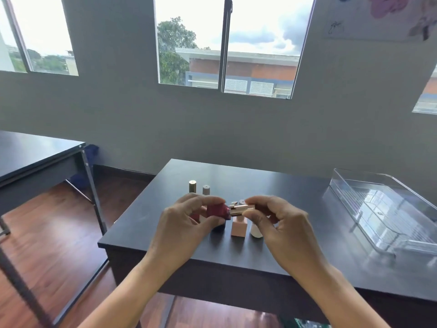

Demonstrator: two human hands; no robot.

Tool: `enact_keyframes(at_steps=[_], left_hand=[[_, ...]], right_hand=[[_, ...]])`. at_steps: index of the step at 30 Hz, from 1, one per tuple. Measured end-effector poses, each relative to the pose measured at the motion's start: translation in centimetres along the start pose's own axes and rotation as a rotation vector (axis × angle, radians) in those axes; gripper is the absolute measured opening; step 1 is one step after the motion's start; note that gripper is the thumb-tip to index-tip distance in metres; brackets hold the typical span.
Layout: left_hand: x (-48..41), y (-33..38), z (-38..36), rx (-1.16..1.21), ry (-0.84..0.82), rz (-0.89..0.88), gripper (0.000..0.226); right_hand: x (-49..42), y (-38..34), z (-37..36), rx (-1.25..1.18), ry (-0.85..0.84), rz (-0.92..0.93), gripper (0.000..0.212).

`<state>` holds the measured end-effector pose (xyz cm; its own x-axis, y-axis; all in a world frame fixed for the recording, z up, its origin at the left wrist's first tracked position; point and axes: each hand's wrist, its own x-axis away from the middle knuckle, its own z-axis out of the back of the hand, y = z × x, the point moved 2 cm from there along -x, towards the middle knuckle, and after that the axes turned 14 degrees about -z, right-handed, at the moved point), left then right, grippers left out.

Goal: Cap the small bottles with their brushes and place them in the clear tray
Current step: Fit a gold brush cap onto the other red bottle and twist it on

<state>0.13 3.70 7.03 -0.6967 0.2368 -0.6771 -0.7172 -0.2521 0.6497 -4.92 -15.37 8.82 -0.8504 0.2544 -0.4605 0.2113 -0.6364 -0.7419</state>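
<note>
**Two hands join a red bottle and its gold cap above a dark surface**

While both hands are raised just above the dark grey rectangular surface (272, 185), they meet in the middle of the view. The left hand (186, 221) is curled closed around a small dark red glass bottle (218, 210), which lies tipped on its side with its neck pointing right. The right hand (281, 223) pinches a slim rose-gold cylindrical cap (240, 209) between thumb and fingertips, held level with its end touching the bottle's neck. Whether the cap is fully seated cannot be told.

Below and behind the hands, more small bottles stand on the surface. A pale pink square bottle (238, 228) stands upright just beneath the cap, and a white rounded bottle (256, 230) stands just to its right, partly hidden by the right hand. A dark rounded bottle (218, 227) sits under the red one, mostly covered. Farther back on the left stand a gold-capped bottle (192, 186) and, just beside it, a beige-capped bottle (206, 189); the left hand hides their lower parts.

The clear plastic rectangular tray (350, 185) rests at the right side of the surface, well apart from the bottles, and no bottle is visible inside it. A second dark table (35, 152) stands at the far left over a brown wooden floor (59, 233).
</note>
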Motion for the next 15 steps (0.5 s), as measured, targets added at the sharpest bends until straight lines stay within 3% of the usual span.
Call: enact_keyframes(at_steps=[4,8,10,12,15], left_hand=[[0.3,0.21,-0.31,-0.013,-0.002,-0.02,0.036],[0.53,0.15,-0.51,-0.022,-0.019,-0.037,0.038],[0.64,0.05,-0.58,-0.032,-0.033,-0.043,0.038],[0.74,-0.12,-0.63,-0.021,-0.04,-0.033,0.037],[0.8,-0.34,-0.71,-0.007,-0.039,-0.021,0.037]], right_hand=[[0.04,0.08,0.11,0.104,0.056,0.047,0.03],[0.19,0.25,0.3,0.308,0.056,0.016,0.067],[0.32,0.31,0.44,0.327,0.023,-0.012,0.075],[0.33,0.4,0.62,0.268,-0.032,-0.048,0.073],[0.47,0.71,0.61,0.011,-0.193,-0.141,0.046]])
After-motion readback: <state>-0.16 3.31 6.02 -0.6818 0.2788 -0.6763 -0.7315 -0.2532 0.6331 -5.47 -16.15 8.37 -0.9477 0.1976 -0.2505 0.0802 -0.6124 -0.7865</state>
